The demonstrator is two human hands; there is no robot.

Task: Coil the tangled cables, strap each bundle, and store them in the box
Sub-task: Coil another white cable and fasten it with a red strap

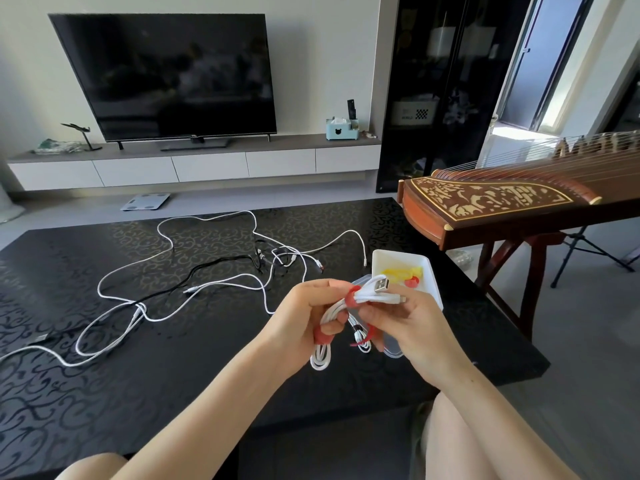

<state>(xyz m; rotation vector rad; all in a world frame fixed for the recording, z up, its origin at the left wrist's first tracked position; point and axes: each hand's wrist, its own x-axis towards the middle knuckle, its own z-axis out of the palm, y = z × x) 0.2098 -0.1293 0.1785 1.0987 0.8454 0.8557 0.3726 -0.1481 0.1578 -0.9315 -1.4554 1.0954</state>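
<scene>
Both hands grip the coiled white USB cable [349, 306] just in front of the white box [429, 275]: left hand [304, 323] clutching the loops, right hand [405, 323] pinching its red strap [351, 299]. Loose tangled cables [194, 271] sprawl left of the box

hands [363, 317] holding coiled white cable [332, 313], red strap [351, 299]

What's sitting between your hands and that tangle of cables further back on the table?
Nothing; in the head view, only bare black table lies between the hands holding the coiled white cable and the loose cables.
</scene>
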